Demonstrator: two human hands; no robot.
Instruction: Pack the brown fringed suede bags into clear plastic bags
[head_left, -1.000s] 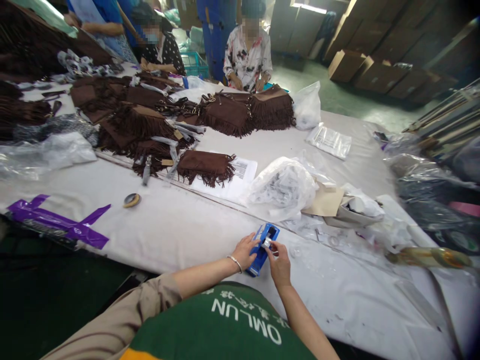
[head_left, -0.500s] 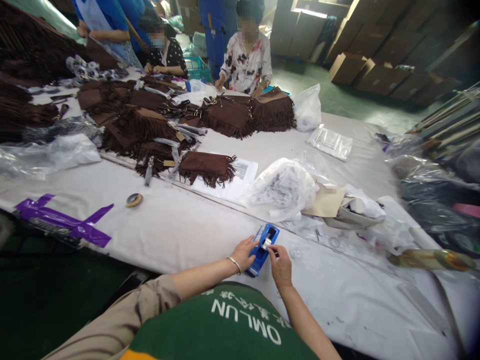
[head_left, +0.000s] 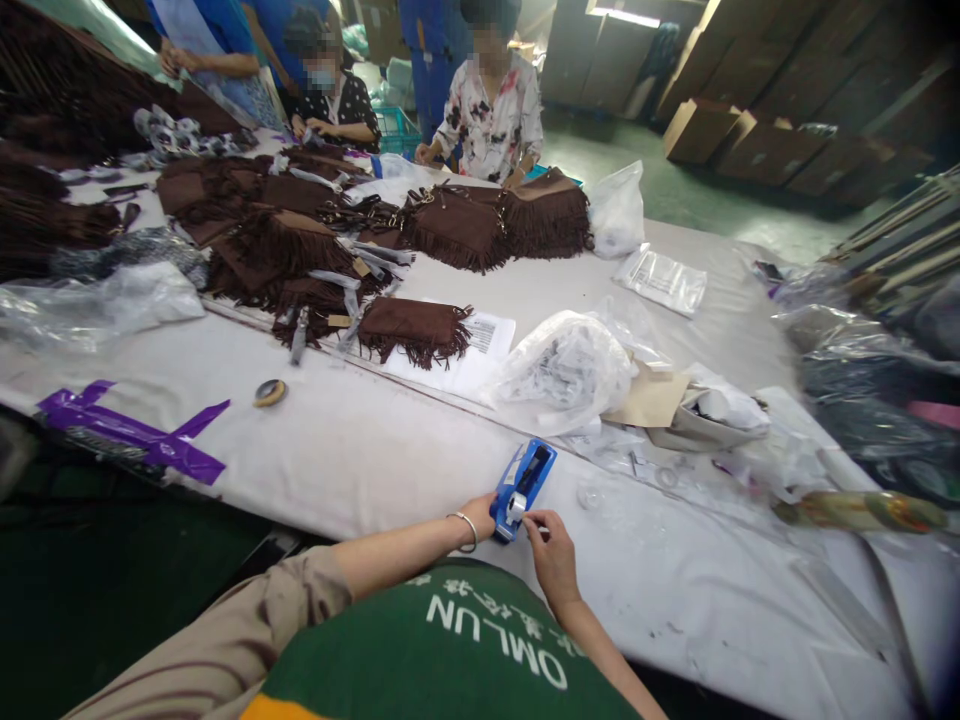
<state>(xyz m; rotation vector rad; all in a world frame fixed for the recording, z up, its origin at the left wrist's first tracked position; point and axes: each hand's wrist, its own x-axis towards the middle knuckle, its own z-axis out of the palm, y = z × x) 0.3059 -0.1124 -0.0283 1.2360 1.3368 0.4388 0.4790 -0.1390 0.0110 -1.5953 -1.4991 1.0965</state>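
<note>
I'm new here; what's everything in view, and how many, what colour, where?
Table: one, whitish, centre
Tape dispenser: one, blue, near the front edge
Small roll: one, whitish, at the dispenser's near end
Ring-shaped roll: one, tan and dark, table's left
Purple tape: several strips, purple, left front edge
Fringed bags: many, brown, across the table's far side
Clear plastic bags: several, whitish, around the table
Cartons: several, brown, background right
Crate: at least one, teal, behind the table
Co-workers: at least three, varied clothes, far side
Apron: one, green, person's front
Left hand: one, bare, against the dispenser
Right hand: one, bare, beside the small roll
</note>
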